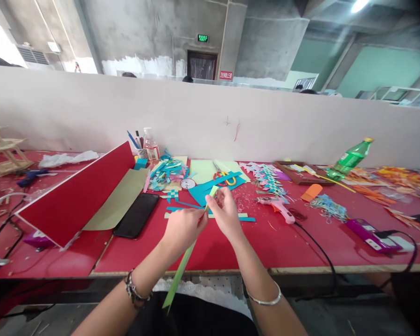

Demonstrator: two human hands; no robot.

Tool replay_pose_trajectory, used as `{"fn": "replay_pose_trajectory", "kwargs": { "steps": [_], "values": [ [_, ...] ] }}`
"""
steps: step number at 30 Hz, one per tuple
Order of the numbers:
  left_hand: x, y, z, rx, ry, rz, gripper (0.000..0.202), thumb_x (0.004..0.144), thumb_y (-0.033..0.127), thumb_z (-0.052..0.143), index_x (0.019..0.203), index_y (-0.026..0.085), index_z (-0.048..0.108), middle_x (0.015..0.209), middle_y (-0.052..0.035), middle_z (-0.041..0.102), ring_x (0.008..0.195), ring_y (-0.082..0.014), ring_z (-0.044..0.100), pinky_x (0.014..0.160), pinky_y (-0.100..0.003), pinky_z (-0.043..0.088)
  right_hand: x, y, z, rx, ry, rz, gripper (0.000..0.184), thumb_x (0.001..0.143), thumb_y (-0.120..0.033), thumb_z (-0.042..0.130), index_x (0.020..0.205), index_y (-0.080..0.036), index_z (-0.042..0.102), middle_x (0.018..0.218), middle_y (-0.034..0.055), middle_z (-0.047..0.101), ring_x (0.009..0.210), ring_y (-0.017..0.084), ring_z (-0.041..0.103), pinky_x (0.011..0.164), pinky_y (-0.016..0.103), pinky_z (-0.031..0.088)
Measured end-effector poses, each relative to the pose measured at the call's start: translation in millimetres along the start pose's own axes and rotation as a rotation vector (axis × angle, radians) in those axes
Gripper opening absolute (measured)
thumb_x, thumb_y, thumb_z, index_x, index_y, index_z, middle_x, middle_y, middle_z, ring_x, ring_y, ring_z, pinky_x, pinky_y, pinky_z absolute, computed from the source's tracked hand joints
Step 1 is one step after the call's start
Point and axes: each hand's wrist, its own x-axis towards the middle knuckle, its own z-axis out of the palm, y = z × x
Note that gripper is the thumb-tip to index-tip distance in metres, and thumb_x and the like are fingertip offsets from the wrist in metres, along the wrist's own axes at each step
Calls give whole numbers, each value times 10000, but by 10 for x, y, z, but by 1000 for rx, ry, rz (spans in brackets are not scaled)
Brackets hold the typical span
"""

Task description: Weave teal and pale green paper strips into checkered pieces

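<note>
A long light-green paper strip (179, 276) runs between my hands, its upper end folded and its lower end hanging past the table edge. My left hand (186, 226) is closed around the strip. My right hand (225, 211) pinches the folded end between thumb and fingers. Behind them lie blue paper sheets (202, 192) with yellow-and-red scissors (231, 179) on top. Blue and cream paper strips (247, 218) lie flat just beyond my hands. A small blue-and-cream woven paper piece (172, 195) is to the left.
A pink glue gun (277, 206) with its black cord lies to the right, near a purple power strip (373, 235). A black phone (136, 215) and a red upright board (80, 198) stand left. Paper scraps (170, 172) are heaped behind; a green bottle (350, 159) tilts at right.
</note>
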Motion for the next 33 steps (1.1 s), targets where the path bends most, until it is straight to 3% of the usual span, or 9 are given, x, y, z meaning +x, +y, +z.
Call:
{"fn": "replay_pose_trajectory", "kwargs": {
  "steps": [6,12,15,18,21,24,28,33],
  "values": [
    [18,-31,45,33,-35,-33,350,782,319,314,600,170,573,529,-35,566,461,-131,477,429,-223,142,105,96,15,-51,-80,-6,207,730,-363,472,663,-198,366,597,-46,368,542,86,383,512,198,329],
    [187,-190,209,-470,-45,-60,365,767,419,334,663,164,573,522,9,520,464,-102,429,439,-202,221,233,223,28,-20,-149,57,220,741,-370,416,621,-200,346,551,-47,334,508,91,367,478,197,322],
    [326,-288,328,-701,-5,-87,379,755,433,337,583,149,519,481,28,438,451,-89,381,433,-198,228,317,300,45,-101,-132,45,207,732,-356,409,603,-195,393,586,-24,383,573,111,396,534,210,339],
    [436,-364,432,-783,0,-138,376,727,426,374,474,150,411,429,47,302,412,-68,284,404,-199,182,392,383,49,-117,-114,79,201,712,-353,420,617,-183,468,667,6,463,674,136,435,611,224,354],
    [474,-404,525,-827,-17,-188,377,712,429,393,457,152,377,430,54,252,405,-58,237,392,-197,157,445,467,35,-29,-107,177,243,716,-381,403,631,-171,491,646,0,478,654,131,440,604,226,354],
    [473,-425,607,-921,-55,-220,365,693,449,422,503,139,451,444,48,304,414,-61,279,395,-190,199,472,550,20,13,-107,216,249,708,-390,420,587,-175,450,561,-34,415,559,99,390,537,207,322],
    [522,-461,658,-1111,-51,-319,368,682,489,430,679,135,531,526,28,428,471,-86,400,437,-187,307,478,627,17,11,-209,240,225,696,-378,450,588,-181,434,528,-53,361,509,80,337,497,197,286],
    [652,-501,677,-1139,-59,-406,408,642,532,462,624,130,528,483,40,396,427,-67,355,400,-178,267,493,654,12,-17,-324,236,239,707,-374,430,563,-185,405,499,-62,301,461,73,270,452,201,235]
  ]
}}
